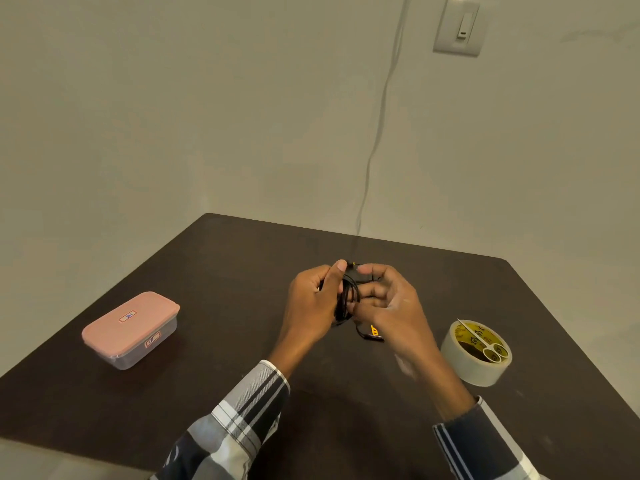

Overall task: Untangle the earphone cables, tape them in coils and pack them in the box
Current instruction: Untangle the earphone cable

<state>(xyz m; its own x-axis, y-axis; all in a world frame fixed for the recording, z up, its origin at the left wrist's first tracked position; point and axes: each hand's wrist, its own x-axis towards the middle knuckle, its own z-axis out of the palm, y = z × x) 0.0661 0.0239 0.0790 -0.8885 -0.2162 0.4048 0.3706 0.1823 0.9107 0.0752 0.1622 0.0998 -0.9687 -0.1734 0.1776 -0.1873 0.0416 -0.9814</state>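
Currently, your left hand (313, 299) grips a bundle of black earphone cable (346, 299) at frame centre, fingers curled round the loops and thumb raised at the top. Your right hand (388, 303) meets it from the right, fingertips pinching the same loops; both hands are closed on the cable, held above the table (242, 271). A short tail hangs below the right hand, ending in a small inline piece with a yellow tag (374, 332); whether it touches the table cannot be told.

Judgement: you are forming or tidying the coil, and taping has not begun. The tape roll (476, 353) stands at the right of the frame, with small scissors (485, 344) lying across its top. The box (130, 329) sits at the left, well apart, its pink lid on.

Risks: freeing one hand to fetch tape may let the loops spring open. The dangling tail could snag. Lifting the roll carelessly would tip the scissors off. The box needs opening before packing.
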